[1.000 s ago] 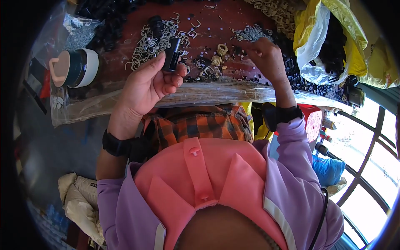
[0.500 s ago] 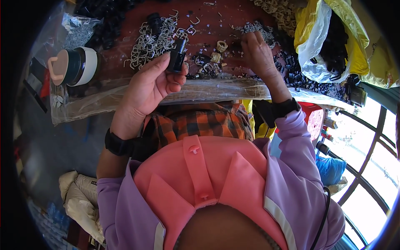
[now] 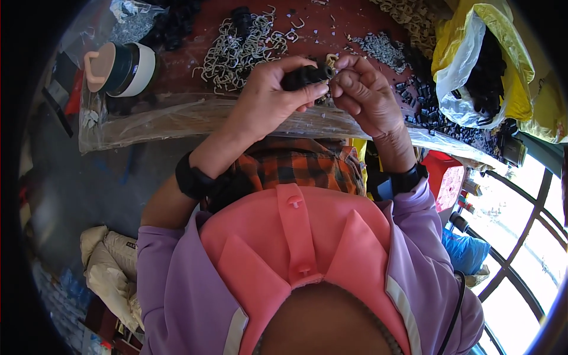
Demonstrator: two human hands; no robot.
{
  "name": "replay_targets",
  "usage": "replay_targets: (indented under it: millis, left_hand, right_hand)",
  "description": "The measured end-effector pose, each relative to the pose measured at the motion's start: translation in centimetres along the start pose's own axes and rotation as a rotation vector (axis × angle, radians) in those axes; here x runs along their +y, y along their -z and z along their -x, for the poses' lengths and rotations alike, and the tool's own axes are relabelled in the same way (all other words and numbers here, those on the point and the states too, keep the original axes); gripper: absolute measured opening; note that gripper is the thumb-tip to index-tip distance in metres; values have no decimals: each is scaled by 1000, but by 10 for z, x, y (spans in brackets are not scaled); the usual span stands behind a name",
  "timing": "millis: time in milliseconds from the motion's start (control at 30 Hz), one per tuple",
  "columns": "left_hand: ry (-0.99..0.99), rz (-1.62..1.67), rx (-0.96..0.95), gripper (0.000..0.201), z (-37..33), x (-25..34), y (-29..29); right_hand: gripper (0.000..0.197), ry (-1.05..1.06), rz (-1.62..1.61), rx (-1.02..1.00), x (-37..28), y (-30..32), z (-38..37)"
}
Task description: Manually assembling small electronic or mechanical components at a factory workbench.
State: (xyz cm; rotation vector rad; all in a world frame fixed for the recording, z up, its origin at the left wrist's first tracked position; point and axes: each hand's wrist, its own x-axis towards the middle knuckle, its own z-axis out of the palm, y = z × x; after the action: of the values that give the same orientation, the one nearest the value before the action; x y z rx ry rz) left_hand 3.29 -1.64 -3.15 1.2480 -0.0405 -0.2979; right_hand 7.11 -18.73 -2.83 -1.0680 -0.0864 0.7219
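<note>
My left hand [image 3: 263, 97] is closed round a black cylindrical plastic part [image 3: 303, 78], whose hollow round end points to the right. Close against that end is my right hand [image 3: 376, 100], its thumb and fingertips pinched together. Whatever sits between those fingertips is too small to make out. Behind the left hand lies a heap of bent U-shaped metal hooks [image 3: 234, 56] with another black part [image 3: 241, 22] on top. A pile of tiny silvery metal pieces [image 3: 383, 52] lies beyond my right hand. A tan ring-shaped piece [image 3: 331, 61] shows partly behind the hands.
A lidded cup [image 3: 133, 70] with a pink handle stands on the left of the red tabletop [image 3: 331, 35]. Small black pieces [image 3: 423, 97] spread at the right, beside a yellow and white plastic bag [image 3: 515, 65] of black parts. Tan pieces [image 3: 408, 21] are heaped at the back. Plastic film [image 3: 177, 121] covers the front edge.
My right hand has left the silvery pile and come toward me and slightly left to the black part. My left hand has moved right, tipping the part from upright toward my right hand.
</note>
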Motion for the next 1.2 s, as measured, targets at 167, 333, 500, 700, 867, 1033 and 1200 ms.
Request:
replay_targets:
  millis: [167,333,500,700,867,1033,1200]
  left_hand:
    - [-123,-202,49,11,0,-6,-2]
    - [-171,-278,91,13,-1,-7,-2]
    - [-181,-470,124,14,-2,-6,-1]
    - [-150,-438,123,10,-6,-6,0]
    - [80,17,134,9,-9,-13,-2]
    - [96,81,130,9,-10,-12,-4]
    - [56,13,122,8,-10,-13,-4]
  right_hand:
    - [19,-65,-108,-45,6,-4,-1]
    - [19,-51,-128,-56,10,-4,-1]
    - [20,81,150,61,13,-9,0]
    - [18,396,822,200,16,-17,6]
    - [15,777,1234,186,20,-13,5]
    - [11,486,813,188,19,-6,5]
    - [11,185,567,112,11,-3,9]
